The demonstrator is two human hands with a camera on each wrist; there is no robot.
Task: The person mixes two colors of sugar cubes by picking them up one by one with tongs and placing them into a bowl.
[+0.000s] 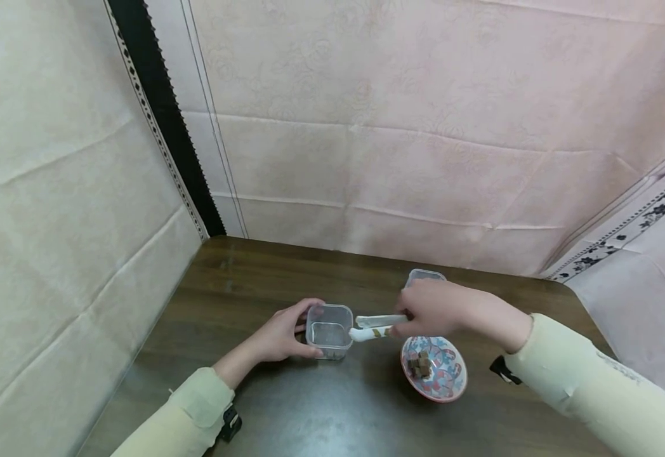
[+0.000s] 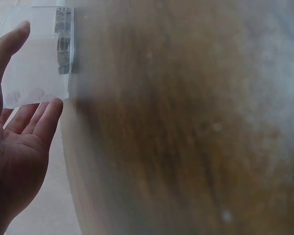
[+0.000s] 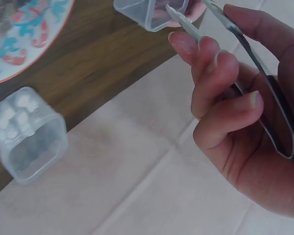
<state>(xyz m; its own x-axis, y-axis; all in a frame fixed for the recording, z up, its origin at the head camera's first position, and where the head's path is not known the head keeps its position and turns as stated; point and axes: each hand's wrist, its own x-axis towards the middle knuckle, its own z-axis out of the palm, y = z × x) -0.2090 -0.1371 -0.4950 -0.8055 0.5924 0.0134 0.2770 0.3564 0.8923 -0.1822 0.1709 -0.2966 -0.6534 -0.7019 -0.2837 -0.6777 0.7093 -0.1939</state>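
Observation:
My left hand holds a clear plastic container from its left side, thumb and fingers on opposite walls. In the left wrist view, dark speckled patches show along one wall of that container; I cannot tell what they are. My right hand grips tongs with pale tips and dark metal arms. The tips stand apart beside the container's right rim, and I see nothing between them. Just below the right hand lies a red-and-blue patterned dish with brown cubes on it.
A second clear container stands behind the right hand, partly hidden by it. White lumps show inside it in the right wrist view. The dark wooden table meets pale cloth at its back and sides.

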